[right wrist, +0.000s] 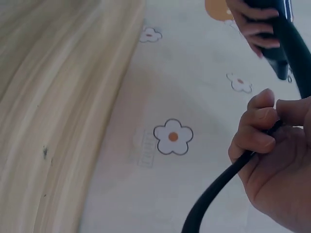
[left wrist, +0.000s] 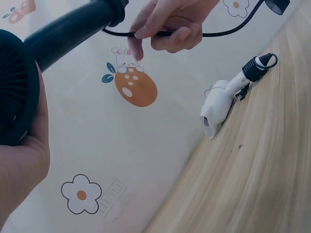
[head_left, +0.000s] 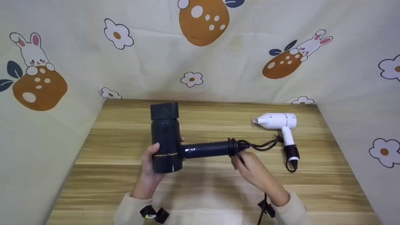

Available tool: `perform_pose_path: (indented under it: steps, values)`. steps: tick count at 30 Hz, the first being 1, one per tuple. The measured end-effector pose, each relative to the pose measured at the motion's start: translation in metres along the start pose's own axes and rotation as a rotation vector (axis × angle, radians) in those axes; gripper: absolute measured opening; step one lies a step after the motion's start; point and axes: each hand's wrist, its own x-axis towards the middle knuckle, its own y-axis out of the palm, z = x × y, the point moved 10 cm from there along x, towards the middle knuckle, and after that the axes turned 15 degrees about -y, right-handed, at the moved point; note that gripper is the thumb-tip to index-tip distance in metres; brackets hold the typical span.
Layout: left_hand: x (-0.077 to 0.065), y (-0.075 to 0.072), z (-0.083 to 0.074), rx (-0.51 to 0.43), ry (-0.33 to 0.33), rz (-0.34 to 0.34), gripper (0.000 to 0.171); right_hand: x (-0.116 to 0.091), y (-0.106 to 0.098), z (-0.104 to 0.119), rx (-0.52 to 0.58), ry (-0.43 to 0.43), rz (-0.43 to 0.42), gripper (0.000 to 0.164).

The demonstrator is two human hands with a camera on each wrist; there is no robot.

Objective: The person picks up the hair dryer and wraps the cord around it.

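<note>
A dark hair dryer (head_left: 165,134) with a flat nozzle is held up over the table, its handle (head_left: 207,150) pointing right. My left hand (head_left: 151,165) grips the barrel from behind and below, the thumb on its near-left side. At the handle's end, some black cord (head_left: 232,147) is looped round. Just below that end, my right hand (head_left: 254,170) curls its fingers round the cord (right wrist: 218,187), which runs on past the hand in the right wrist view. In the left wrist view, the dryer's round vented end (left wrist: 17,92) faces the camera.
A white hair dryer (head_left: 276,121) lies at the table's back right, its black cord (head_left: 291,152) wound round the handle. Behind the wooden table (head_left: 118,131) hangs a patterned cloth (head_left: 150,68), which also rises along both sides.
</note>
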Motion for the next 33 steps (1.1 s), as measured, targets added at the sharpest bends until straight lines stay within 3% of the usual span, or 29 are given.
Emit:
perform_pose_path:
  steps: [7, 12, 14, 16, 20, 23, 30, 33]
  values:
    - [0.001, -0.006, 0.003, 0.072, 0.006, -0.13, 0.044, 0.001, 0.015, 0.03, 0.01, -0.208, 0.013, 0.004]
    - [0.0, -0.027, -0.002, 0.142, 0.023, -0.373, 0.039, 0.001, 0.017, 0.04, 0.042, -0.215, 0.06, 0.022]
    - [-0.002, -0.034, -0.004, 0.175, 0.024, -0.45, 0.036, 0.001, 0.011, 0.044, 0.006, -0.236, 0.035, 0.021]
    - [-0.004, -0.037, -0.005, 0.219, 0.015, -0.485, 0.034, 0.001, 0.0, 0.048, -0.063, -0.279, -0.032, 0.019]
    - [-0.006, -0.034, -0.006, 0.297, 0.0, -0.459, 0.033, -0.001, -0.028, 0.054, -0.207, -0.366, -0.202, 0.017]
    - [-0.007, -0.032, -0.007, 0.347, -0.028, -0.445, 0.031, -0.003, -0.044, 0.054, -0.241, -0.386, -0.287, 0.016]
    - [-0.01, -0.033, 0.004, 0.379, -0.164, -0.429, 0.03, -0.007, -0.069, 0.056, -0.302, -0.455, -0.404, 0.019]
    - [-0.01, -0.031, 0.008, 0.366, -0.199, -0.371, 0.032, -0.006, -0.075, 0.05, -0.264, -0.422, -0.413, 0.019]
